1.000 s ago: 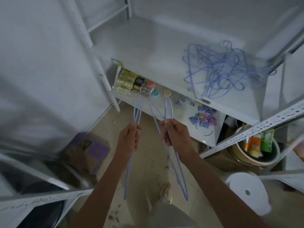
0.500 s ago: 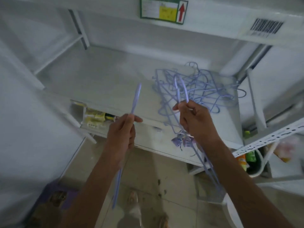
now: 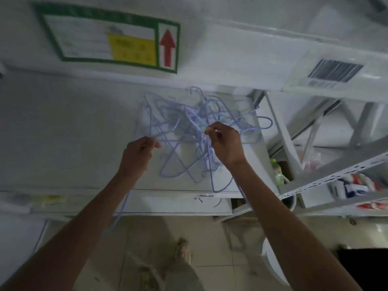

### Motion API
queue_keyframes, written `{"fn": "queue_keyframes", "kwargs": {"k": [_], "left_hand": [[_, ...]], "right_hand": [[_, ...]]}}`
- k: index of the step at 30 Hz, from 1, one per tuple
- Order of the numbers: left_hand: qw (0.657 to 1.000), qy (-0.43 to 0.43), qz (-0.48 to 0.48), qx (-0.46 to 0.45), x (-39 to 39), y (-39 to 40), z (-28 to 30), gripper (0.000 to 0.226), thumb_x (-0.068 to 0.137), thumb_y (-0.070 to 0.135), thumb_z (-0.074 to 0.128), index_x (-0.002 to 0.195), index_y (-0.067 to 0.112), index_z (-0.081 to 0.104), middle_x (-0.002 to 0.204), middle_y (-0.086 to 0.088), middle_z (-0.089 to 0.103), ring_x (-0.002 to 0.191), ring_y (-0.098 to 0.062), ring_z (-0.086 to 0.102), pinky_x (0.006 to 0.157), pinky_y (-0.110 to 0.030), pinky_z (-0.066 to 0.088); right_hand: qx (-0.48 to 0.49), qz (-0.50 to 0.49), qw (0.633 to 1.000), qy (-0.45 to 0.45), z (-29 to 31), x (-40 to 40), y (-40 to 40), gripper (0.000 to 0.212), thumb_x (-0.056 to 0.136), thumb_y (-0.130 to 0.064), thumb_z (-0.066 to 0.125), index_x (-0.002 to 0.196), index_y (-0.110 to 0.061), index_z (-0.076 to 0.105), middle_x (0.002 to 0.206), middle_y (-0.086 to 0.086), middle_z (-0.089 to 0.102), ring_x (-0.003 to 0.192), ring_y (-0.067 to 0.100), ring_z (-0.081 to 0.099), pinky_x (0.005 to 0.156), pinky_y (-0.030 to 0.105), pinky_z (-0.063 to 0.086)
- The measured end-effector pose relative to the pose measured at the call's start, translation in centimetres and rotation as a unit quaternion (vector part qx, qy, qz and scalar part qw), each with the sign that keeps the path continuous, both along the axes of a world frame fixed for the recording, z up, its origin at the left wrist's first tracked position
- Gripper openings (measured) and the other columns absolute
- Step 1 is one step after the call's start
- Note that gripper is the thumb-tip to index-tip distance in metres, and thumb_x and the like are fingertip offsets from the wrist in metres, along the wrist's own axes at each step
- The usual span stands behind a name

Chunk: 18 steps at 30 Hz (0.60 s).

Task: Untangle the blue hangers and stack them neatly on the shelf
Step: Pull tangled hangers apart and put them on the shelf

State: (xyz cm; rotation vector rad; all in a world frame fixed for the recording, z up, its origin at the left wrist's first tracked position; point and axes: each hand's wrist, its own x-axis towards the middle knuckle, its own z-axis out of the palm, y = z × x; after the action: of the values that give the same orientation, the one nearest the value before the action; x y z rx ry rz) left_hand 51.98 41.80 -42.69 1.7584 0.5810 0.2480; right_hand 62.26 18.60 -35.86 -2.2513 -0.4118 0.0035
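A tangled heap of thin blue wire hangers [image 3: 189, 120] lies on the white shelf [image 3: 73, 133], toward its right end. My left hand [image 3: 137, 156] is closed on one blue hanger [image 3: 120, 213] whose lower part hangs down past the shelf's front edge. My right hand [image 3: 225, 143] pinches another blue hanger [image 3: 212, 181] just in front of the heap; its wire runs down under my wrist. Both hands are over the shelf, at the near side of the heap.
A boxed carton with a green-framed label [image 3: 109, 36] and a barcode sticker [image 3: 333, 71] sits on the shelf above. A slotted metal rack [image 3: 336, 175] with packaged goods stands at the right. Tiled floor [image 3: 210, 248] and my foot [image 3: 184, 248] are below.
Both hands have risen from in front of the lower shelf up to the heap, carrying their hangers. The view has tilted upward, bringing the carton above into sight.
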Motion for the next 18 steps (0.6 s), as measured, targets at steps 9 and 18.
{"fn": "queue_keyframes", "kwargs": {"k": [9,18], "left_hand": [[0.979,0.100,-0.071,0.163,10.5,-0.1,-2.8,0.033,0.098,0.032,0.052,0.096,0.010,0.077,0.088,-0.018,0.075,0.089,-0.035,0.073,0.080,-0.039,0.057],[0.962,0.210,-0.053,0.166,9.8,1.7,-3.4,0.047,0.103,0.036,0.044,0.117,-0.005,0.063,0.128,-0.030,0.060,0.120,-0.040,0.058,0.089,-0.036,0.042]], "right_hand": [[-0.005,-0.003,0.998,0.063,-5.6,9.5,1.1,0.022,0.103,-0.035,0.060,0.104,-0.017,0.072,0.069,0.001,0.072,0.061,0.021,0.069,0.067,0.043,0.057],[0.125,-0.031,0.963,0.238,-7.8,9.1,0.6,0.018,0.099,-0.012,0.064,0.117,-0.011,0.068,0.097,0.014,0.073,0.079,0.021,0.064,0.068,0.034,0.049]]}}
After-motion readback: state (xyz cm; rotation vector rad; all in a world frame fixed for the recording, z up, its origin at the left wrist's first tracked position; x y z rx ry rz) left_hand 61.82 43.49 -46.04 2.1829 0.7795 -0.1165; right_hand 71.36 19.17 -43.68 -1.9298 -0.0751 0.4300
